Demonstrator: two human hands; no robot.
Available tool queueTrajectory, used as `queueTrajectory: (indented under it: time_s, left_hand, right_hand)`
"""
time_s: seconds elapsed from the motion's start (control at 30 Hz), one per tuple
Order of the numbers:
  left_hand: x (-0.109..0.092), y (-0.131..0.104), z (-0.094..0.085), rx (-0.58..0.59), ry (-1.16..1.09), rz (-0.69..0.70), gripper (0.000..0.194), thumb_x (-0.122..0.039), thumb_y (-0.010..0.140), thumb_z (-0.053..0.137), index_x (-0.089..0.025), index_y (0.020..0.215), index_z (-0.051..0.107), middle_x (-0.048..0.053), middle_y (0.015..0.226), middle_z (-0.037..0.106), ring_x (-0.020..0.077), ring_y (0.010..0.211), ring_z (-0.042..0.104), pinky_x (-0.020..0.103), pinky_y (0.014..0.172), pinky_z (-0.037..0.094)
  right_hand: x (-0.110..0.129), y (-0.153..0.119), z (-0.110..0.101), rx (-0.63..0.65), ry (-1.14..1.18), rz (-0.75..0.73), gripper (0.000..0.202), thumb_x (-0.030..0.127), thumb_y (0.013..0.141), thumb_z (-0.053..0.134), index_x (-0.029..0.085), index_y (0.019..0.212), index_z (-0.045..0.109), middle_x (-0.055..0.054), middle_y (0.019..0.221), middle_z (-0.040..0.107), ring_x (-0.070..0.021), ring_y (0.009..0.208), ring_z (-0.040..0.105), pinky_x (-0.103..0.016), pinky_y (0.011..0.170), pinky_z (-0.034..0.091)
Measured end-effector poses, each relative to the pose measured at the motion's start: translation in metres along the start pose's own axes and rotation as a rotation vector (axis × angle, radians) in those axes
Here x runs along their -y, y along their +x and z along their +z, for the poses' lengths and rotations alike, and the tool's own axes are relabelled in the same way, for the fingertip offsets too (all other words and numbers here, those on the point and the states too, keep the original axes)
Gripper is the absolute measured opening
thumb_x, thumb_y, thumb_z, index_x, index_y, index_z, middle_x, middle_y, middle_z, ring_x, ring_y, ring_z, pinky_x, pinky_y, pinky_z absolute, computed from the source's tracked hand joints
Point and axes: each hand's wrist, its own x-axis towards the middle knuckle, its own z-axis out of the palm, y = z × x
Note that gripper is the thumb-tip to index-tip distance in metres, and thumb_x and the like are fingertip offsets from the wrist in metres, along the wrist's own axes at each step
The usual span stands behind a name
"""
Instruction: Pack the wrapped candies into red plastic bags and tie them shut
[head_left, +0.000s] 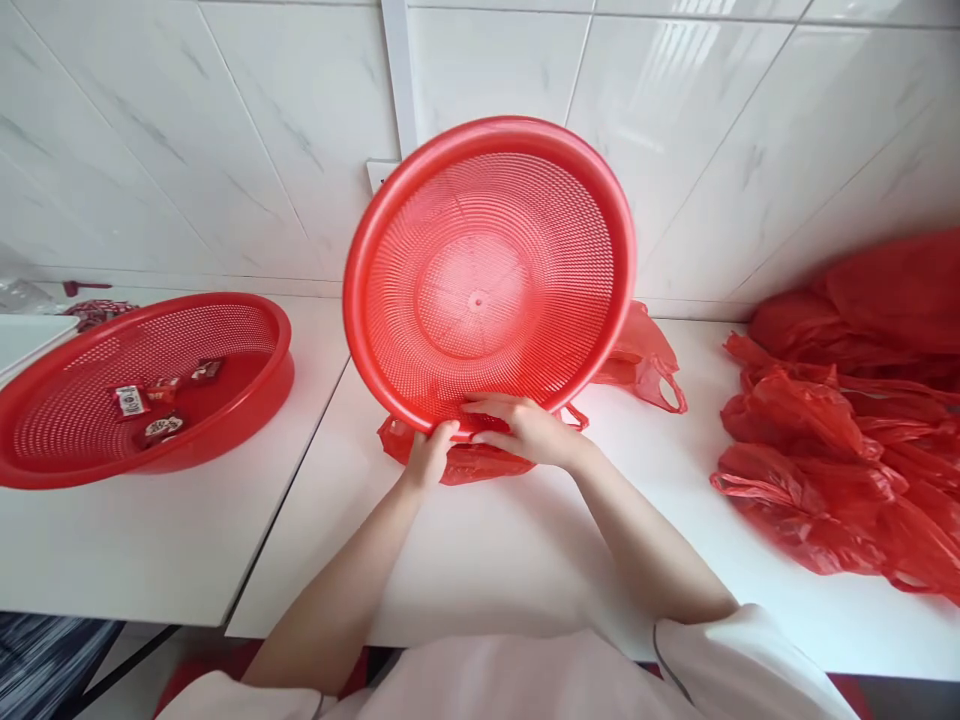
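A round red plastic sieve basket (480, 190) is tilted up on its near edge with its inside facing me; I see nothing lying in it. At its lower rim, my left hand (433, 455) is closed on the edge, thumb on top. My right hand (529, 430) sits beside it, also closed over the rim, with its fingertips reaching inside the bowl. Under and behind the basket's lower edge lies a red plastic bag (480, 465), partly hidden. Another red bag (645, 360) with a loop handle shows at the basket's right.
A second red sieve basket (225, 440) stands left, holding several small wrapped packets (161, 400). A heap of red plastic bags (840, 460) fills the right side. Behind the white table (465, 570) rises a tiled wall (225, 130). Dark patterned cloth (52, 660) shows at lower left.
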Motion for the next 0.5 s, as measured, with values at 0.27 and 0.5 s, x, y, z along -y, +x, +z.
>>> queueTrajectory:
  time_s: [0.27,0.5]
  left_hand:
    - [-0.028,0.019,-0.007,-0.077,-0.143,0.083,0.026,-0.022,0.069,0.061,-0.018,0.095,0.058,0.005,0.093,0.065,0.0243,0.089,0.066,0.042,0.073,0.058]
    - [-0.032,0.026,-0.017,-0.135,-0.138,0.109,0.014,-0.023,0.069,0.06,-0.016,0.08,0.055,0.004,0.079,0.062,0.0229,0.084,0.065,0.038,0.068,0.058]
  right_hand:
    - [-0.005,0.0,-0.011,-0.231,0.77,0.3,0.039,0.034,0.081,0.067,0.02,0.118,0.065,-0.005,0.104,0.072,-0.0204,0.1,0.068,-0.041,0.091,0.057]
    - [-0.006,0.001,-0.016,-0.234,0.788,0.402,0.034,0.031,0.074,0.073,0.015,0.105,0.069,-0.007,0.095,0.072,-0.0178,0.085,0.069,-0.039,0.087,0.058]
